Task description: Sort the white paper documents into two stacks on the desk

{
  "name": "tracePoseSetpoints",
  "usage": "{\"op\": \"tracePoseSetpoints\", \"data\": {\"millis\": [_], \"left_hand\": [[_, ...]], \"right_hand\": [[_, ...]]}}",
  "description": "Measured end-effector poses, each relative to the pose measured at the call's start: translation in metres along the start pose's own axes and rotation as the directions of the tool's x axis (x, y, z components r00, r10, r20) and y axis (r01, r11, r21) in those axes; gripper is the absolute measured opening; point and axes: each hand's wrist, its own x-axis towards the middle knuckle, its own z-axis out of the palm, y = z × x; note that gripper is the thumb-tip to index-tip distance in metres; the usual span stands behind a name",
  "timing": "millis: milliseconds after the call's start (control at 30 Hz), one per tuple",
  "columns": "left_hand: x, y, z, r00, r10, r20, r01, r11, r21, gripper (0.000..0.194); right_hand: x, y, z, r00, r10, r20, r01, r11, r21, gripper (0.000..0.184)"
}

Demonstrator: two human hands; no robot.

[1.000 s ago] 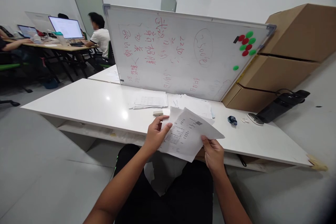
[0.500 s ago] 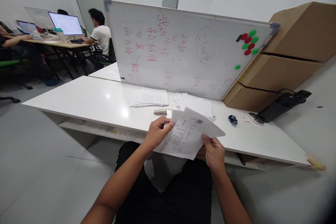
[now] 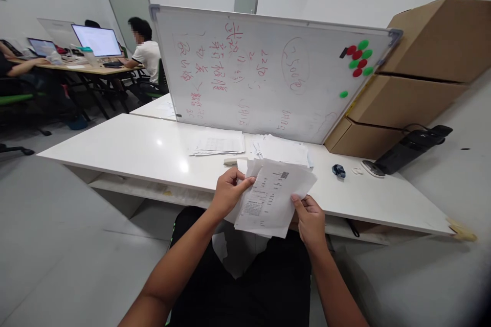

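Over there, the person's bare left hand (image 3: 227,195) and bare right hand (image 3: 312,220) are both clamped on thin white printed paper sheets (image 3: 276,203), held before the large rectangular whiteboard (image 3: 273,74); a loose white paper pile (image 3: 284,150) lies near that whiteboard's foot.

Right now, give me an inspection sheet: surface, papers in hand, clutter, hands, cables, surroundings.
Surface: white desk, glossy, reflecting light.
Job's things: printed sheets, several, held at the desk's front edge.
Clutter: left paper stack, right paper stack, dark blue item, black bottle.
Hands: left hand and right hand grip the sheets at opposite sides.
Cables: nothing clearly seen.
Surroundings: whiteboard behind, cardboard boxes right, seated person left.
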Motion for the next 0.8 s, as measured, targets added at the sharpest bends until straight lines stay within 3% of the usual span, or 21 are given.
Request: {"op": "tracePoseSetpoints", "data": {"millis": [167, 367, 433, 500, 567, 633, 700, 800], "left_hand": [[0.0, -0.002, 0.004, 0.998, -0.048, 0.035, 0.05, 0.997, -0.058, 0.032], [-0.001, -0.006, 0.006, 0.998, 0.054, 0.031, -0.054, 0.998, -0.011, 0.03], [0.001, -0.005, 0.006, 0.997, 0.072, -0.003, -0.072, 0.997, 0.016, 0.032], [0.01, -0.004, 0.009, 0.995, 0.07, -0.066, -0.069, 0.997, 0.023, 0.033], [0.029, -0.005, 0.017, 0.987, 0.072, -0.144, -0.074, 0.997, -0.008, 0.032], [0.058, -0.01, 0.031, 0.978, 0.065, -0.197, -0.084, 0.993, -0.088, 0.034], [0.093, -0.019, 0.052, 0.984, -0.008, -0.18, -0.032, 0.975, -0.222, 0.037], [0.138, -0.04, 0.096, 0.981, -0.153, -0.123, 0.106, 0.94, -0.323, 0.036]], "right_hand": [[-0.003, 0.002, -0.001, 1.0, 0.011, 0.009, -0.011, 1.0, 0.012, 0.032], [-0.003, 0.003, -0.004, 1.0, -0.006, 0.014, 0.006, 1.0, 0.016, 0.034], [-0.003, 0.003, -0.007, 1.0, 0.0, -0.018, 0.001, 0.999, 0.05, 0.038], [-0.003, 0.005, -0.014, 0.991, 0.009, -0.13, 0.007, 0.992, 0.123, 0.04], [-0.005, 0.01, -0.023, 0.947, 0.026, -0.321, 0.043, 0.978, 0.206, 0.041], [-0.007, 0.019, -0.034, 0.873, 0.085, -0.481, 0.064, 0.956, 0.286, 0.042], [-0.011, 0.028, -0.046, 0.814, 0.187, -0.549, 0.04, 0.926, 0.374, 0.043], [-0.02, 0.037, -0.062, 0.772, 0.299, -0.561, -0.013, 0.89, 0.456, 0.043]]}}
